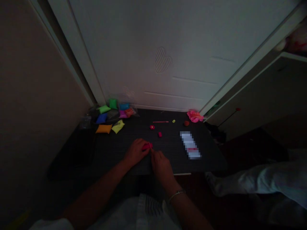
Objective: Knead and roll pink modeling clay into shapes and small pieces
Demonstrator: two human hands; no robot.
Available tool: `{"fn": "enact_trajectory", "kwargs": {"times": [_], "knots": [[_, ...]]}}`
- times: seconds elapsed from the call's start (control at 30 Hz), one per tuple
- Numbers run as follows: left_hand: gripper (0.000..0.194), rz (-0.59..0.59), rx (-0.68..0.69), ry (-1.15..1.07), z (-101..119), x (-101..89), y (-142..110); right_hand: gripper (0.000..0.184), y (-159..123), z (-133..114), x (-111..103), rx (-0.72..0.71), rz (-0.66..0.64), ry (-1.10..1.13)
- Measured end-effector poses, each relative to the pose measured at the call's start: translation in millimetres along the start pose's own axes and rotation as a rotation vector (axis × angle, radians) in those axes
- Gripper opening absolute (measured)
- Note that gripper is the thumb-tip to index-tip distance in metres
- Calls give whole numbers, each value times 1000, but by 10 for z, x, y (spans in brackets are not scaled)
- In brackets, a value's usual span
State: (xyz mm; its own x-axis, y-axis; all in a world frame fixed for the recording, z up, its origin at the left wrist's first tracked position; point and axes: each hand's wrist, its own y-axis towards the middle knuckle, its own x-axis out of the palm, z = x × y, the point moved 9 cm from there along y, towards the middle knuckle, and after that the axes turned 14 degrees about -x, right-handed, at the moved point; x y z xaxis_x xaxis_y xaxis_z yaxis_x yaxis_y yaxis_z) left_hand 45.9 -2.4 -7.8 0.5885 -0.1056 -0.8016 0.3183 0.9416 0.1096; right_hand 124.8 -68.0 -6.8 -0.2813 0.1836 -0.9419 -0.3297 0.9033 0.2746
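Note:
On the dark table my left hand (137,151) has its fingers closed round a roll of red-pink modelling clay (146,146). My right hand (161,164) pinches a thin, light-coloured stick-like tool (150,145), its upper end against the clay near the right end. Just beyond lies a small piece of red-pink clay (160,134). A little red disc with a pale centre (152,127) sits behind it. Farther back is a thin pink stick (160,121), with a tiny yellow-green piece (174,121) to its right.
Soft packets of coloured clay, including orange (104,129) and yellow (118,126), lie at the back left. A brownish-red ball (186,123) and crumpled pink thing (195,116) are at the back right. A blurred white rectangle (190,145) lies right. Another person's leg (259,179) extends beside the table.

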Motion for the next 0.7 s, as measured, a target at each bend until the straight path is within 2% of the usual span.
{"fn": "enact_trajectory", "kwargs": {"times": [0.37, 0.7], "knots": [[12, 10, -15, -20, -11, -11, -13, 26, -9, -15, 22, 3, -9, -5], [11, 5, -36, 6, -16, 2, -14, 27, 32, 19, 99, 19, -93, 13]]}}
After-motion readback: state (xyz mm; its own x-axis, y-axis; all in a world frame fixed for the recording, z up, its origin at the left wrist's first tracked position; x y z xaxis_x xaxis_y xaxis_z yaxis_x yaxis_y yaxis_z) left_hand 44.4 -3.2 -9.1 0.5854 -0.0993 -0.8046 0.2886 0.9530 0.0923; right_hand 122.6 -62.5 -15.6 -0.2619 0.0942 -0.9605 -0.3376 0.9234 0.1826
